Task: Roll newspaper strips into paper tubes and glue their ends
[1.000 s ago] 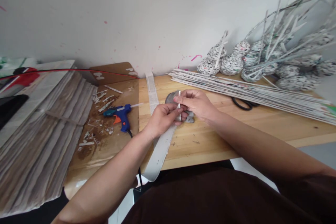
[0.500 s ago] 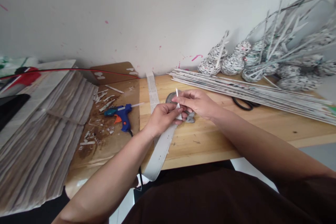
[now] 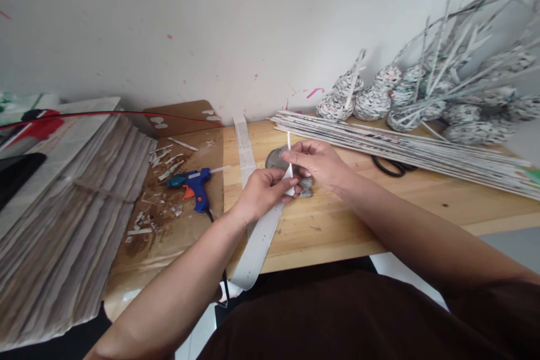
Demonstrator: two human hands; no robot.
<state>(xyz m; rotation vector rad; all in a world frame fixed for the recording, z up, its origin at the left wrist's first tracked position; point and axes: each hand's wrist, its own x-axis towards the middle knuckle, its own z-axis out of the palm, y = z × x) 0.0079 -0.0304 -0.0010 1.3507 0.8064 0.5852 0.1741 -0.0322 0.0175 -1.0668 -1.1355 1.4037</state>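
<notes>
A long newspaper strip (image 3: 258, 239) runs from my hands down past the table's front edge. My left hand (image 3: 266, 192) is closed on it, thumb and fingers pinching the strip near its top. Out of that folded end stands a thin white paper tube (image 3: 289, 139), nearly upright. My right hand (image 3: 321, 164) pinches this tube between thumb and fingers, just above the left fingertips. Behind the hands lies a round grey object (image 3: 275, 158), partly hidden. A grey lump (image 3: 306, 187) shows under the right hand; I cannot make out what it is.
To the left lie a blue glue gun (image 3: 197, 187), paper scraps (image 3: 169, 169) and a tied newspaper stack (image 3: 80, 208). On the right are a bundle of paper tubes (image 3: 379, 146), black scissor handles (image 3: 388, 166) and several woven paper shapes (image 3: 373, 102). Another strip (image 3: 244, 143) lies behind.
The paper tube stands straighter and more of it shows above my fingers. My right fingers have shifted slightly to the right along with it. The left hand keeps its pinch.
</notes>
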